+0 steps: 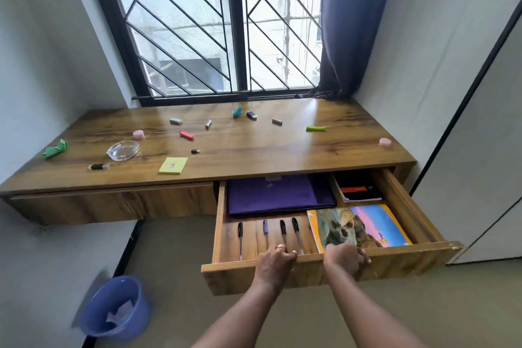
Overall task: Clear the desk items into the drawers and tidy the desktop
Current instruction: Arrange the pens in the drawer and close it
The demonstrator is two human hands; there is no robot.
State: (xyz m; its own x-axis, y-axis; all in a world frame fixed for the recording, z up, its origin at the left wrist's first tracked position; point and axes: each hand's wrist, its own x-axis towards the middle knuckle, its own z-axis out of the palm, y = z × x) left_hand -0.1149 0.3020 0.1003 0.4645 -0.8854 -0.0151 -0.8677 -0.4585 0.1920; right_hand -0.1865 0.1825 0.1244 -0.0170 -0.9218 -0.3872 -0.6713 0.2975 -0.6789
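The right-hand drawer (pixel 401 261) of the wooden desk (pixel 254 147) stands pulled out. My left hand (pixel 275 261) and my right hand (pixel 343 258) both grip the top of its front panel, fingers curled over the edge. Inside lie several pens (pixel 282 232), a purple folder (pixel 271 193), a colourful notebook (pixel 364 226) and a black-and-red book (pixel 357 189). On the desktop are a yellow sticky pad (pixel 173 165), a glass ashtray (pixel 123 150), a red eraser (pixel 186 135), a green clip (pixel 315 128) and other small items.
The left drawer (pixel 113 200) is closed. Two pink caps (pixel 138 134) (pixel 385 142) sit near the desk's ends, and a green wrapper (pixel 55 149) lies at far left. A blue bin (pixel 115 309) stands on the floor at left. A barred window and a curtain (pixel 347 25) are behind.
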